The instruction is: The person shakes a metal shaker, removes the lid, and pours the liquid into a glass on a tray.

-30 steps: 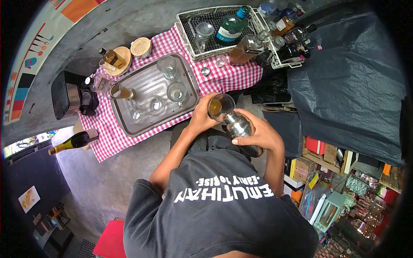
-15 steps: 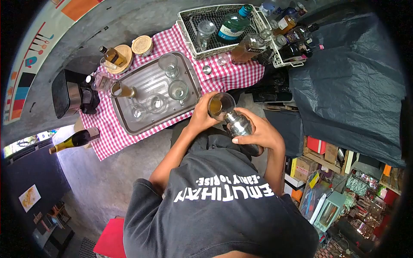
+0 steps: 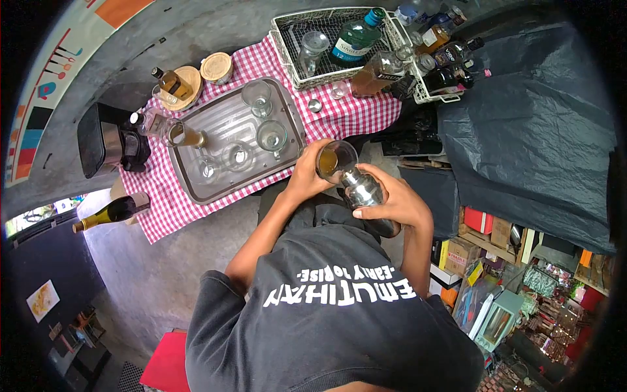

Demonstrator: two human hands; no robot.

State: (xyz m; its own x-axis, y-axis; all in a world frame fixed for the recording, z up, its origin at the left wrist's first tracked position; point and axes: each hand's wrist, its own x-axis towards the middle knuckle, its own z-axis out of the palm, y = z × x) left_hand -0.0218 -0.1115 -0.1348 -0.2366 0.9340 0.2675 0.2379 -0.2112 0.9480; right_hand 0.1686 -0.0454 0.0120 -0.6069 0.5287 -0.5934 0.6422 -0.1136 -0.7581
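Observation:
My left hand is wrapped round a clear glass with some amber liquid in it. In my right hand is a metal shaker, tilted so that its top meets the rim of the glass. Whether liquid is flowing between them is too small to tell. Just beyond my left hand lies a grey tray bearing several clear glasses, among them a handled mug and, at the left, a glass of amber liquid.
A checked cloth lies under the tray. Behind it stand a wire basket with a green bottle, a small metal cup and a lidded bowl. A dark bottle is at the left edge.

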